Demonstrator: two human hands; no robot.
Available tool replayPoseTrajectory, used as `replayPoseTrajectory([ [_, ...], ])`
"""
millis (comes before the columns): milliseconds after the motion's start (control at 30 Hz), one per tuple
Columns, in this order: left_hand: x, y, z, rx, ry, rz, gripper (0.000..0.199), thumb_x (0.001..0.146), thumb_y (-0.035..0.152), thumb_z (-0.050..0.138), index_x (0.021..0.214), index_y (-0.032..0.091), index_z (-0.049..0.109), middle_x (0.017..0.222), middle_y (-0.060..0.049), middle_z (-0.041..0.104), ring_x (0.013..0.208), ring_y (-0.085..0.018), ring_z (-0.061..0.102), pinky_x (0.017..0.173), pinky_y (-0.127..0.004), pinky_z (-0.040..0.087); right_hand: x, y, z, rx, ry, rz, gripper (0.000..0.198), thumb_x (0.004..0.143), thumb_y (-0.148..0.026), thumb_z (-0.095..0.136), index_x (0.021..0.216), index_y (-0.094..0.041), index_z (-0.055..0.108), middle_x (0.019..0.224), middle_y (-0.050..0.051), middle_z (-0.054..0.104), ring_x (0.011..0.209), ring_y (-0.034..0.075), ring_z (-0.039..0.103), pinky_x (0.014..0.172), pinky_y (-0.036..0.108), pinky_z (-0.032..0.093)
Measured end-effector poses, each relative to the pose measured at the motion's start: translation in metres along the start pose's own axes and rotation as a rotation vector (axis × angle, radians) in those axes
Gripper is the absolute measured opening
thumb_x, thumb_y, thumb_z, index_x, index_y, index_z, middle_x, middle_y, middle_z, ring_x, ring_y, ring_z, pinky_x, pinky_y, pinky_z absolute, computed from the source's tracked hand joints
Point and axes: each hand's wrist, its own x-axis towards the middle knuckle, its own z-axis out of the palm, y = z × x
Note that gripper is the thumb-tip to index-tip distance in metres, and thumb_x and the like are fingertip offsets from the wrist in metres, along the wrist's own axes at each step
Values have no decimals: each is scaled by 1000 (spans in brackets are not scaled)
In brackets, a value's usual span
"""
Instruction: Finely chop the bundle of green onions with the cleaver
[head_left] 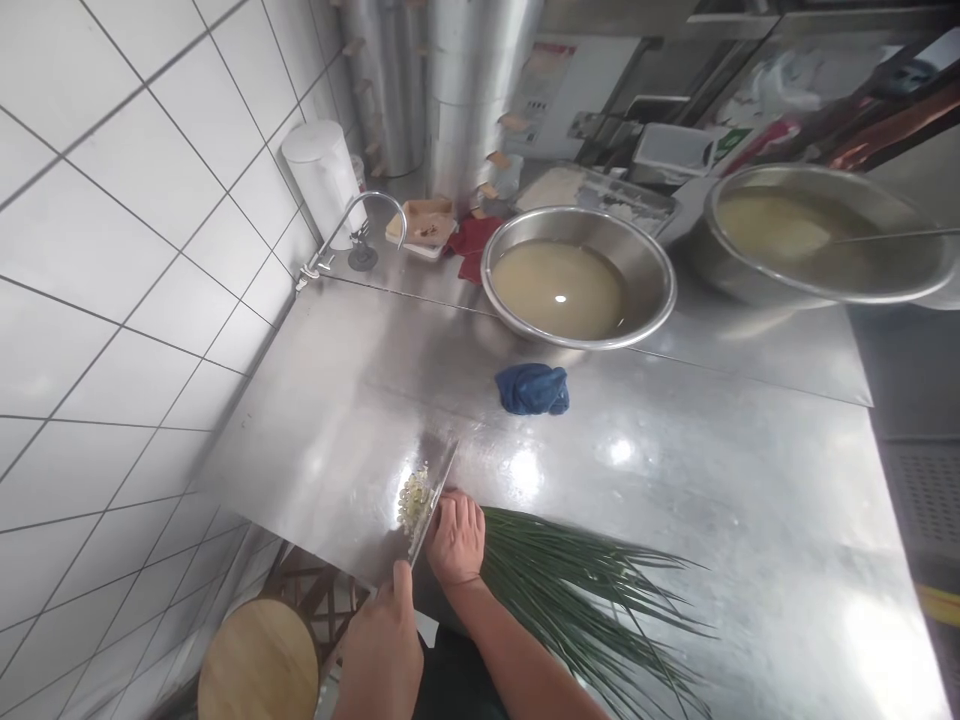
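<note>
My left hand (382, 640) is closed round the handle of a knife (435, 503), its thumb along the top. The blade stands nearly upright, seen almost edge-on. My right hand (455, 540) presses down with bent fingers on a bunch of scallions (570, 560), close beside the blade. Their long green tops fan out to the right across the steel table (712, 470); their cut ends are hidden under my fingers. On the blade's left lies a small heap of chopped pale scallion pieces (412, 500).
A crumpled blue cloth (532, 389) lies ahead. Behind it stands a wide steel bowl (652, 305) of cloudy liquid, with a larger bowl (757, 275) to its right. A tap (375, 197), small tray (424, 225) and red cloth (474, 243) are farther back. A tiled wall (112, 350) rises left, above a round wooden stool (259, 660).
</note>
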Motion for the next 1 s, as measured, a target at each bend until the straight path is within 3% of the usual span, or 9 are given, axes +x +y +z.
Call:
replayPoseTrajectory([
  [133,-16,-9,25,66,25,-23,62,88,-7,44,146,15,50,112,-12,75,95,-24,74,77,-29,49,0,1,-1,11,6,-22,8,99,-14,49,100,-20,55,100,8,64,99,25,56,94,43,43],
  [233,-1,-8,37,62,55,2,60,90,-8,41,146,11,49,117,-15,74,95,-22,74,79,-29,52,-1,2,0,13,6,-32,9,100,-15,49,101,-20,55,103,9,65,102,25,56,94,44,43],
  [433,47,8,21,3,132,64,46,96,-1,35,139,9,50,108,-11,75,89,-20,75,69,-27,50,-3,2,2,22,-2,-2,5,100,-17,53,102,-21,56,103,8,64,100,24,56,93,43,44],
  [533,39,9,5,-41,122,50,42,98,1,33,136,9,49,100,-9,75,87,-21,75,68,-29,48,-2,2,2,40,13,-17,5,99,-16,54,101,-21,55,102,6,65,100,23,57,94,42,44],
  [633,15,4,-1,-21,64,49,51,94,-3,29,139,10,48,103,-10,75,91,-23,75,72,-31,49,-2,2,1,51,26,-24,6,100,-15,52,100,-20,55,101,7,64,100,24,57,93,43,44],
  [800,-9,-11,24,79,-66,18,69,86,-7,33,151,14,42,115,-14,75,101,-27,74,81,-32,53,-2,4,0,41,27,-57,12,101,-13,45,101,-19,55,100,10,64,103,26,58,94,45,45],
  [900,6,-5,38,59,20,24,64,88,-8,32,147,12,47,119,-16,74,104,-23,74,85,-29,54,-3,5,3,32,20,-52,13,101,-13,44,103,-19,56,101,11,64,103,27,58,95,46,45],
  [1000,31,8,37,24,73,16,56,93,-4,29,144,9,49,121,-17,73,102,-23,74,84,-29,55,-4,5,3,44,-2,-24,13,101,-14,46,103,-19,57,103,10,65,100,26,58,95,46,46],
])
